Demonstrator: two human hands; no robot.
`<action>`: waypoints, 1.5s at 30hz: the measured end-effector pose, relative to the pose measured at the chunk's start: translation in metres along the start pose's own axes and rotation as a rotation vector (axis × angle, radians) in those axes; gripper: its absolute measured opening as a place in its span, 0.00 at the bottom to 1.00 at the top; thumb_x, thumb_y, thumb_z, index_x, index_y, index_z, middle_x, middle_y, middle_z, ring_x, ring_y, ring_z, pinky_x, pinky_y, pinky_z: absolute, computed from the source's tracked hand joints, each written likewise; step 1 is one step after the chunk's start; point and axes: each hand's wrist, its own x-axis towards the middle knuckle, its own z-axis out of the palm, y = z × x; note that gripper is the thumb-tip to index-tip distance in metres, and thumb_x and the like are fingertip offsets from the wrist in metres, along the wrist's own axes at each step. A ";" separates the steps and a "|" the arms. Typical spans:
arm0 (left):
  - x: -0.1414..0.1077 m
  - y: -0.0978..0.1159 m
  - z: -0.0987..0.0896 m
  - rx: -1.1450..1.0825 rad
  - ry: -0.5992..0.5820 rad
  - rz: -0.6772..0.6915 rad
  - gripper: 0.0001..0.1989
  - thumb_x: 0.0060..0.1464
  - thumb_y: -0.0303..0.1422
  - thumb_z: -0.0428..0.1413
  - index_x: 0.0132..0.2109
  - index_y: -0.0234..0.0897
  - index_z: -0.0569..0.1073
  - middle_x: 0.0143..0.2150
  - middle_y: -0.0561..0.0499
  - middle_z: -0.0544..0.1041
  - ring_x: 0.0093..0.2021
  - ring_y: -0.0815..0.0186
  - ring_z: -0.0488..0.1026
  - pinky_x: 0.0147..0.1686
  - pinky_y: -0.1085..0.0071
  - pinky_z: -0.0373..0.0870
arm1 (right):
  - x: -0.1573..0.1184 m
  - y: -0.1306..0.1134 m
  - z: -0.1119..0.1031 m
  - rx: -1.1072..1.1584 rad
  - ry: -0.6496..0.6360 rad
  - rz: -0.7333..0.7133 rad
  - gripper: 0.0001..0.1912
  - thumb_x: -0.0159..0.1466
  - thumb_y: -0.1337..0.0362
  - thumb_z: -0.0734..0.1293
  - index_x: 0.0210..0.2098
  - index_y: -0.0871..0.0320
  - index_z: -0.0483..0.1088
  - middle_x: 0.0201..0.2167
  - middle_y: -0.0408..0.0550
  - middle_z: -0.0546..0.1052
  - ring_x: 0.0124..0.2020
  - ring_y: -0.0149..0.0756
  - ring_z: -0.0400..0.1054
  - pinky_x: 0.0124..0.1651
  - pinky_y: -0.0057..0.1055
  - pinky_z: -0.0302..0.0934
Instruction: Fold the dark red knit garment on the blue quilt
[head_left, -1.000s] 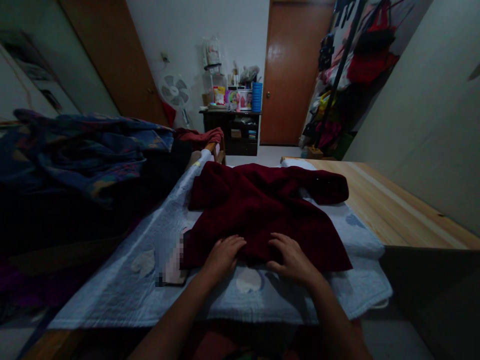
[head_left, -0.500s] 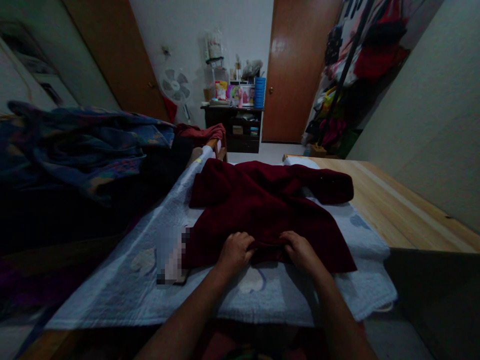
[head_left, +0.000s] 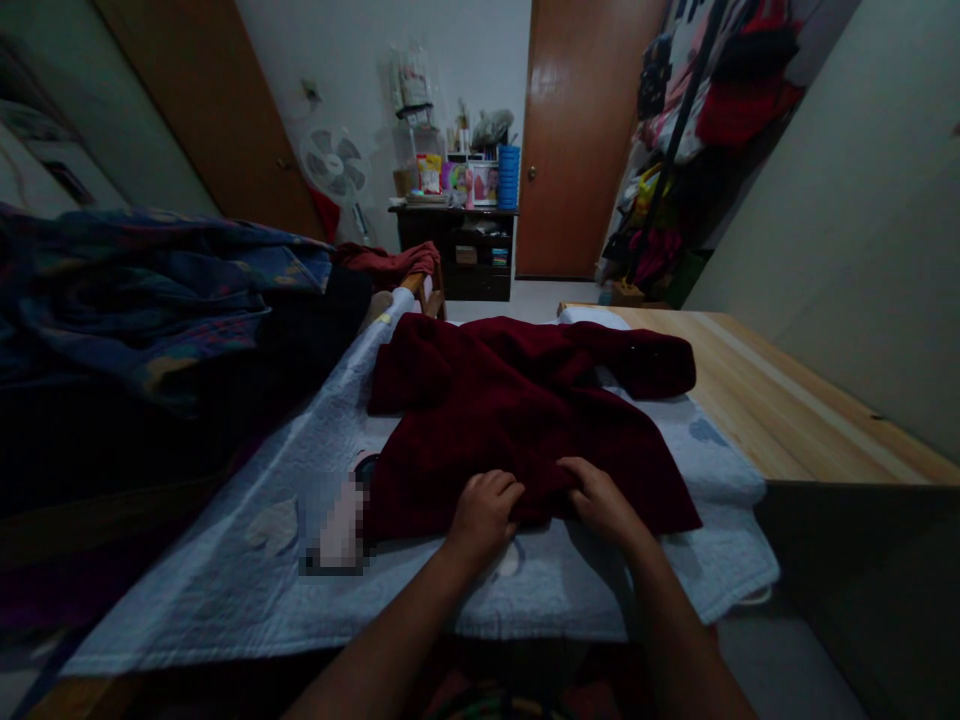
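Two bare hands hold the near edge of a dark wine-red cloth garment (head_left: pixel 495 410), which lies spread, with some soft folds, in the middle of a pale blue quilted sheet (head_left: pixel 217 590) with heart-like patterns. If this garment is the centre of a clock, the left hand (head_left: pixel 487 512) is near seven o'clock, its fingers bent and closed on the hem, and the right hand (head_left: pixel 604 500) is between four and five, pinching the same edge; a short length of cloth keeps the two apart. At eight o'clock, just beside the garment, there is a flat object (head_left: pixel 341 530), covered by blurred squares, so I cannot tell what it is. The sheet falls in wrinkles toward the near border. At three o'clock a light brown wooden panel (head_left: pixel 810 400) with visible grain adjoins it. Between nine and ten rises a dark pile with blue patterned fabric (head_left: pixel 165 290) on its top. Farther in the dim room, a white standing fan (head_left: pixel 335 162) is between ten and eleven, a black low cabinet (head_left: pixel 420 240) is at eleven, bearing many small articles and a bright blue ribbed cylinder (head_left: pixel 508 178), a brown wooden door (head_left: pixel 574 150) is past twelve, and red and black bags (head_left: pixel 750 110) hang between one and two.
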 end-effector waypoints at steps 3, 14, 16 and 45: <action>-0.003 -0.002 -0.003 -0.004 -0.042 0.031 0.31 0.45 0.42 0.65 0.55 0.40 0.67 0.56 0.45 0.70 0.56 0.55 0.64 0.56 0.57 0.58 | -0.003 0.002 0.001 -0.038 -0.044 -0.055 0.26 0.53 0.74 0.61 0.51 0.56 0.69 0.52 0.52 0.73 0.54 0.39 0.66 0.60 0.39 0.55; 0.002 -0.010 -0.011 -0.008 0.020 -0.005 0.23 0.50 0.18 0.49 0.52 0.40 0.72 0.50 0.47 0.77 0.49 0.61 0.73 0.50 0.63 0.67 | -0.036 0.033 -0.010 -0.592 0.161 -0.123 0.31 0.52 0.78 0.60 0.55 0.58 0.67 0.60 0.55 0.66 0.66 0.50 0.49 0.64 0.52 0.49; 0.000 -0.015 -0.025 -0.038 0.056 -0.012 0.27 0.47 0.16 0.49 0.52 0.40 0.72 0.51 0.48 0.77 0.50 0.61 0.73 0.51 0.63 0.67 | -0.042 0.037 -0.029 -0.689 0.243 -0.093 0.30 0.53 0.79 0.59 0.53 0.55 0.69 0.60 0.54 0.66 0.67 0.52 0.48 0.63 0.54 0.49; -0.025 0.006 -0.034 0.133 -0.267 0.012 0.22 0.45 0.25 0.56 0.50 0.42 0.71 0.47 0.47 0.69 0.47 0.57 0.64 0.46 0.62 0.62 | -0.034 -0.022 -0.037 -0.531 0.100 -0.203 0.21 0.59 0.67 0.60 0.52 0.56 0.70 0.61 0.52 0.66 0.64 0.46 0.53 0.65 0.51 0.47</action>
